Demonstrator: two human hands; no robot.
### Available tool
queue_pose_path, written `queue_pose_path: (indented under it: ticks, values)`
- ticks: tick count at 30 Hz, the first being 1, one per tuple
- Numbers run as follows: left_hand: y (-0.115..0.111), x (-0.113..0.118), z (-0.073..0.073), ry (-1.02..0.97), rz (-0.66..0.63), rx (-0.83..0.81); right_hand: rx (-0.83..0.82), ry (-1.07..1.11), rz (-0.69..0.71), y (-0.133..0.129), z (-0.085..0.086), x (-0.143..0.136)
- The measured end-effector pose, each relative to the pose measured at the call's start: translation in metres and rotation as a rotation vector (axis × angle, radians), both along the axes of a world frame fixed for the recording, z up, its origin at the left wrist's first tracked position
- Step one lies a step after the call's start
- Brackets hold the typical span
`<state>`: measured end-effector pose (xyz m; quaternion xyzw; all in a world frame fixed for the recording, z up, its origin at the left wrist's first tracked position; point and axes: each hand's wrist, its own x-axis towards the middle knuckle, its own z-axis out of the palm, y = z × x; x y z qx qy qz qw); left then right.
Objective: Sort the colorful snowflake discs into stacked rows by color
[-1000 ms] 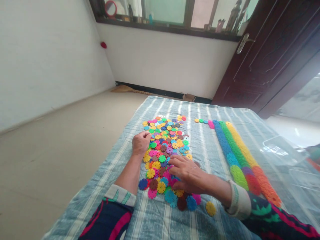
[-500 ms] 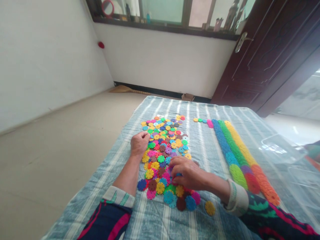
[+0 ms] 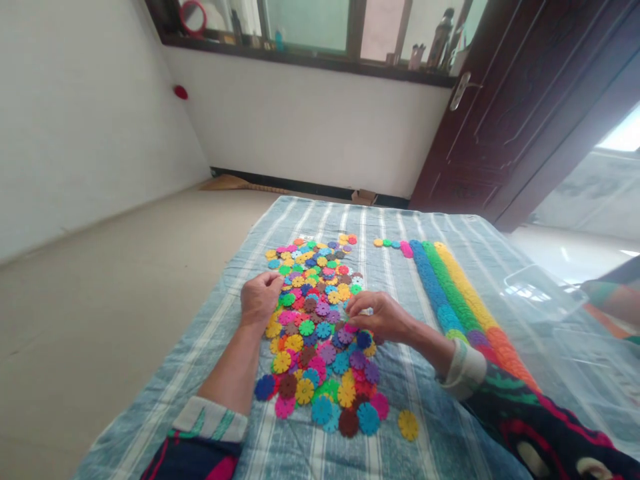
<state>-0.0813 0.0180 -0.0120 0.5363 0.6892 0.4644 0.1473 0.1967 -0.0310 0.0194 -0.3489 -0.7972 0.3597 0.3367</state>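
Many notched plastic discs (image 3: 307, 327) in mixed colours lie in a long, overlapping pile on the striped cloth (image 3: 200, 413). At the pile's left edge is my left hand (image 3: 261, 298), its fingers curled closed; what they may hold is hidden. My right hand (image 3: 383, 317) reaches over the right side of the pile with fingers and thumb bent together in a pinch. A pink disc (image 3: 351, 327) shows at its fingertips, but I cannot tell whether it is gripped. A lone yellow disc (image 3: 409, 425) lies apart at the near right.
To the right run packed rows of discs: blue (image 3: 427, 277), green (image 3: 453, 287) and yellow (image 3: 465, 283), with orange (image 3: 510, 357) at the near end. A short line of single discs (image 3: 387, 243) sits at the far side. Clear plastic containers (image 3: 543, 293) stand at the right edge.
My right hand has moved away from me, up the pile's right side, uncovering purple and dark blue discs. My left hand stays at the pile's left edge. The view has shifted slightly.
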Motion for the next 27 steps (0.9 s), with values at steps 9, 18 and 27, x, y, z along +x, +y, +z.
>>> queue_pose_path:
  ticks: [9, 18, 27]
  values:
    - [0.003, -0.005, 0.002, -0.012, 0.024, -0.047, 0.234, -0.293, -0.471, 0.102, 0.017, 0.092]
    - [0.002, -0.006, 0.003, -0.014, 0.044, -0.032, 0.241, -0.535, -0.637, 0.158, 0.005, 0.151]
    - [0.001, -0.007, 0.002, -0.024, 0.033, -0.009, 0.206, -0.697, -0.634, 0.168, -0.005, 0.157]
